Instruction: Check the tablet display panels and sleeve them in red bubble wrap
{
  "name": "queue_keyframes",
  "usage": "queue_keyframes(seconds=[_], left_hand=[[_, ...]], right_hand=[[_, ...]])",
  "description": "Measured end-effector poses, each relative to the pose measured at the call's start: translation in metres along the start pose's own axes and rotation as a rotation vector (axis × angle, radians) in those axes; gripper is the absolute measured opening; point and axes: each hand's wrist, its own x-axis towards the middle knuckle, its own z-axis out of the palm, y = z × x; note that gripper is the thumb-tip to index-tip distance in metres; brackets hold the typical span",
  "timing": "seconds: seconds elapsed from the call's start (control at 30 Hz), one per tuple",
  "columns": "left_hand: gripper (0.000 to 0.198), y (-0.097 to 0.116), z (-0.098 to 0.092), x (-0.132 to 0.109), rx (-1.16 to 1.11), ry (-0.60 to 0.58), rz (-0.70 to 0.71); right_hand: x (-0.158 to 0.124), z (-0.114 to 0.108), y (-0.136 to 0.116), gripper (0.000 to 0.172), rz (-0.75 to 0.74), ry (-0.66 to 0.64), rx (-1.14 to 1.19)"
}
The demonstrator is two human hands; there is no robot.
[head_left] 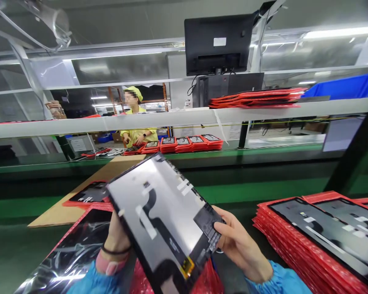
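Observation:
A tablet screen panel [162, 220] is held up tilted in front of me, its silvery back with a dark ribbon cable, white tape strips and a small circuit board facing me. My right hand [237, 241] grips its right edge, thumb on the board side and fingers behind. At the left edge my left hand [117, 232] supports it from beneath; its fingers are hidden behind the panel. Red bubble wrap [207, 281] lies below the panel. To the left, a glossy black screen [79, 249] rests on red wrap, partly covered by my left arm.
Tall stacks of panels in red bubble bags [294, 245] stand at right. Another bagged panel [92, 192] lies near a brown board [57, 210]. Beyond the green ledge, a co-worker in yellow [139, 132] stands behind more bagged stacks [184, 143]. A monitor [219, 45] hangs overhead.

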Motion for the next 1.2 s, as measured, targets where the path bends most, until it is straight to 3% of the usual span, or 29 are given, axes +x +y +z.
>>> queue_keyframes(seconds=[0.13,0.23,0.3,0.53,0.67,0.83,1.07,1.2], left_hand=[[0.028,-0.010,0.018,-0.022,-0.094,0.062,0.008],[0.071,-0.012,0.033,-0.039,-0.016,-0.001,0.083],[0.086,-0.011,0.039,-0.045,0.078,-0.027,0.061],[0.111,-0.012,0.032,-0.041,0.265,-0.038,-0.017],[0.114,-0.015,0.031,-0.039,0.447,0.022,0.045],[0.132,-0.016,0.033,-0.042,0.664,0.006,0.137],[0.121,-0.022,0.036,-0.043,0.696,-0.015,0.204],[0.118,-0.022,0.034,-0.042,0.836,0.030,0.242]], right_hand=[[0.002,0.015,0.004,0.030,-0.084,0.022,-0.032],[0.001,0.021,0.004,0.043,-0.070,0.065,-0.017],[-0.001,0.024,0.002,0.050,-0.057,0.070,-0.015],[-0.008,0.023,0.004,0.056,0.013,0.058,-0.074],[-0.009,0.022,0.004,0.055,0.010,0.086,-0.125],[-0.010,0.020,0.003,0.055,0.013,0.116,-0.207],[-0.016,0.011,0.010,0.067,0.016,0.218,-0.301],[-0.020,0.009,0.013,0.061,-0.033,0.210,-0.348]])
